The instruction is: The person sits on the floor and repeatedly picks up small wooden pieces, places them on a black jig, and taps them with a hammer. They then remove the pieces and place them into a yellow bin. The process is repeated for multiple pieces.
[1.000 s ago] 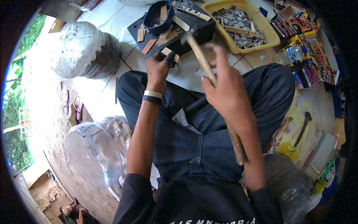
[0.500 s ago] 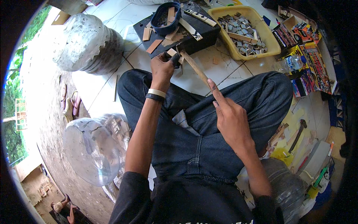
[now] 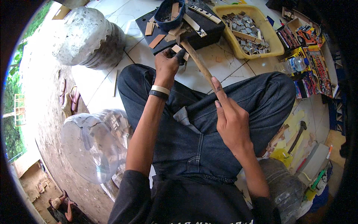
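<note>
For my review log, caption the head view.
Left hand grips a small tan piece; right hand holds a wooden-handled hammer.

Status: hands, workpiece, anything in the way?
Left hand pinches small pale piece by edge of black block. Right hand grips hammer, head near left fingers. Blue tub, loose strips crowd block top.

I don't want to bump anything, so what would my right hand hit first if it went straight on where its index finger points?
Beyond the hammer in its grip, your right hand would probably meet the black block, on its near side; depth is unclear, so it might pass above.
</note>
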Action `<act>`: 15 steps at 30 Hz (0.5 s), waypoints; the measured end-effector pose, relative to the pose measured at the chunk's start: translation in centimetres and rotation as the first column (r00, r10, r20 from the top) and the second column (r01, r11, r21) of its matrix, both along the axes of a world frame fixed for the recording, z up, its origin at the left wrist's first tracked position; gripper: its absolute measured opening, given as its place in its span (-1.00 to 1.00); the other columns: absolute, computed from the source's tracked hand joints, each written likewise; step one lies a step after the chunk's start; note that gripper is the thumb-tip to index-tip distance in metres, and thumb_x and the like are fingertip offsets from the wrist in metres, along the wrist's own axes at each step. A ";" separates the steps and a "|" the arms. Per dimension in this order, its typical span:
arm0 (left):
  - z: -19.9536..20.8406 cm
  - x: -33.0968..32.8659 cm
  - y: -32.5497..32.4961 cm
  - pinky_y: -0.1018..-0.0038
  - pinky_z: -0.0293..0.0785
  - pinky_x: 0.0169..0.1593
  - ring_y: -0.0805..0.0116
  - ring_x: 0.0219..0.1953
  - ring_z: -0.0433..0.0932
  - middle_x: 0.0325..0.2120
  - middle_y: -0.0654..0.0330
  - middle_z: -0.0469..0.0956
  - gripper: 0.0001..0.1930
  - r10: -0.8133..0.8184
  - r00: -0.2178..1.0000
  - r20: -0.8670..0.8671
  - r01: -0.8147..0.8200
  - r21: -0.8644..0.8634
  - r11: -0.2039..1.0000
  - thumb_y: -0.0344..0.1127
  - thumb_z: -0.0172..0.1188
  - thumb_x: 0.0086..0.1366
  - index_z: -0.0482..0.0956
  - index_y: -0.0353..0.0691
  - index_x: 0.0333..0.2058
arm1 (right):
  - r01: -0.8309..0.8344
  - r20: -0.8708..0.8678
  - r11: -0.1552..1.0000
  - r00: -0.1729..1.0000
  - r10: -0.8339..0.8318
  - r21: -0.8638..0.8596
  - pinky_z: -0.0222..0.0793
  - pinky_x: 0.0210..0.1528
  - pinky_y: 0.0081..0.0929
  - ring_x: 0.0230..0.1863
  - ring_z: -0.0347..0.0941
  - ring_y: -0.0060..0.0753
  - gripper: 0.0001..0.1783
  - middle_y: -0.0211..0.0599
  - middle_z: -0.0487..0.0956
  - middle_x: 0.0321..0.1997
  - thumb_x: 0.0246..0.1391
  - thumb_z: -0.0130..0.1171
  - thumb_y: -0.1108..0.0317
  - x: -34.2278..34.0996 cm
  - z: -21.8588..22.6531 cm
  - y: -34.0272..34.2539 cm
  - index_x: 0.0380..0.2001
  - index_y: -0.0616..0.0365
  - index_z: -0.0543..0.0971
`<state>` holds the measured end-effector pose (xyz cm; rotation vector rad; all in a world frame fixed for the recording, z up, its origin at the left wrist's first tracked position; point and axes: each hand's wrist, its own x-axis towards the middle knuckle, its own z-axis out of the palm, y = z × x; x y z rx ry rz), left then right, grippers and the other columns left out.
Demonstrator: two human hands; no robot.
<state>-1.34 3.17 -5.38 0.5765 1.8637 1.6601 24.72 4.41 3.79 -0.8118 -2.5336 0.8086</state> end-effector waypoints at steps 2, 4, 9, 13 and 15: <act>0.0 0.1 0.0 0.49 0.58 -0.23 0.41 -0.34 0.66 -0.31 0.16 0.71 -0.81 0.000 1.000 0.007 0.000 0.007 1.000 -0.42 0.30 0.38 0.68 -0.43 -0.13 | -0.005 -0.015 1.000 1.000 0.005 0.000 0.52 -0.36 -0.06 -0.43 0.58 0.07 -0.21 0.00 0.56 -0.41 0.26 0.17 0.53 0.1 0.1 -0.2 0.51 -0.19 0.27; 0.1 -0.1 0.0 0.49 0.57 -0.22 0.41 -0.34 0.66 -0.29 0.16 0.71 -0.81 -0.006 1.000 0.020 0.006 -0.003 1.000 -0.41 0.29 0.39 0.68 -0.44 -0.13 | 0.002 0.091 0.999 0.996 0.001 -0.035 0.55 -0.31 -0.16 -0.37 0.65 -0.04 -0.22 0.09 0.64 -0.31 0.26 0.16 0.59 0.1 0.3 -0.2 0.50 -0.12 0.29; 0.4 -0.6 -0.7 0.50 0.57 -0.15 0.43 -0.28 0.66 -0.26 0.18 0.71 -0.80 0.007 1.000 0.029 -0.006 -0.039 0.999 -0.37 0.30 0.39 0.69 -0.42 -0.15 | -0.006 0.045 1.000 0.999 0.006 -0.016 0.54 -0.32 -0.13 -0.36 0.66 -0.01 -0.25 0.10 0.65 -0.29 0.27 0.15 0.58 -0.4 0.8 -0.4 0.49 -0.11 0.31; 0.1 -0.5 -0.6 0.50 0.56 -0.19 0.44 -0.31 0.64 -0.29 0.20 0.70 -0.85 0.016 1.000 0.008 -0.016 -0.019 1.000 -0.41 0.28 0.39 0.70 -0.38 -0.18 | -0.039 -0.033 0.999 0.999 0.040 0.015 0.54 -0.33 -0.12 -0.36 0.65 0.00 -0.26 0.09 0.65 -0.30 0.28 0.16 0.57 -0.2 1.1 -0.8 0.50 -0.10 0.30; 0.0 -0.5 -0.4 0.50 0.56 -0.22 0.45 -0.32 0.64 -0.29 0.21 0.70 -0.85 0.012 1.000 -0.018 -0.013 -0.034 0.999 -0.42 0.28 0.38 0.69 -0.39 -0.18 | -0.020 0.125 0.999 0.992 0.023 -0.030 0.56 -0.30 -0.13 -0.33 0.67 0.01 -0.26 0.10 0.67 -0.24 0.28 0.15 0.57 -0.3 0.9 -0.6 0.50 -0.08 0.30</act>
